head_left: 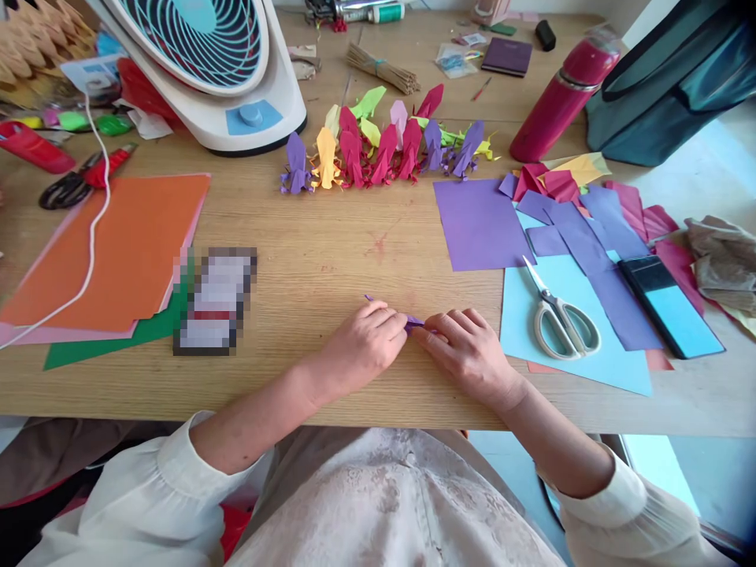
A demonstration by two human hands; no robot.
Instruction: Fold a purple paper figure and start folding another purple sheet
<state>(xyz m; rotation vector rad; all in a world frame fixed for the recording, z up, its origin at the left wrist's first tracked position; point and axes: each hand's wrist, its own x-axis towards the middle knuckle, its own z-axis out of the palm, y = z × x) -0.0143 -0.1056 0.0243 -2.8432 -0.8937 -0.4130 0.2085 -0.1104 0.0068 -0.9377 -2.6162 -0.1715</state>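
Observation:
Near the front edge of the wooden table, both hands meet over a small piece of purple paper (415,322). My left hand (372,340) is closed round it, covering most of it; a thin purple tip pokes out beyond the knuckles. From the other side, my right hand (469,350) pinches the paper's right end with fingers curled. What shape the paper has is mostly hidden. Farther back stand several folded paper figures (386,153) in purple, red, orange, pink and green, with curled strips at their bases.
Scissors (564,319) lie on light blue paper (626,372) at right, beside a purple sheet (481,224), paper scraps and a phone (667,303). A red bottle (546,118) stands behind. At left are orange paper (118,252), a blurred-out phone (216,303) and a fan (253,118).

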